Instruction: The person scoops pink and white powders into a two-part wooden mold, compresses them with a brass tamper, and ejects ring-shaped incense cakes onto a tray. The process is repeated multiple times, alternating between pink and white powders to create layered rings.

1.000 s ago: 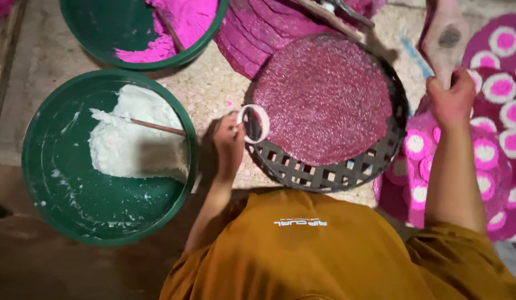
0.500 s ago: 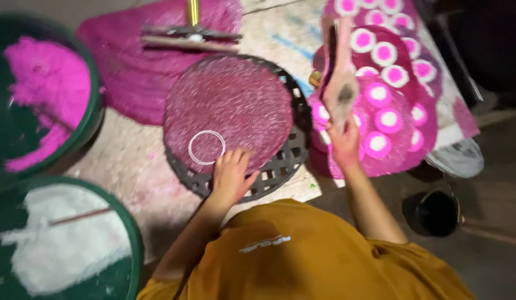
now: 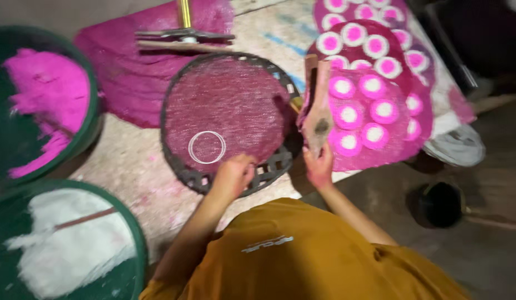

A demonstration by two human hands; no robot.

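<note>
Thin white ring (image 3: 207,147) lying flat on a round purple mesh sheet (image 3: 227,108), near the sheet's lower left edge, clear of both hands. Sheet spread over a dark round lattice tray (image 3: 269,169) on the work surface. Left hand (image 3: 234,173) resting at the tray's near rim, just right of the ring, fingers curled under; grip on anything impossible to tell. Right hand (image 3: 319,166) closed around the lower end of a worn wooden paddle (image 3: 317,105), stained pink, held upright between the tray and a purple sheet covered with pink-and-white discs (image 3: 374,105). More such discs (image 3: 352,33) on sheets beyond. Stack of purple mesh (image 3: 130,72) behind the tray, with a metal tool (image 3: 183,33) lying across it. Green tub of pink powder (image 3: 41,100) at far left; green tub of white powder (image 3: 63,244) below it, a thin stick (image 3: 85,218) lying in the powder. Small dark pot (image 3: 442,204) on the floor at right. Orange shirt (image 3: 302,255) filling the bottom middle.
</note>
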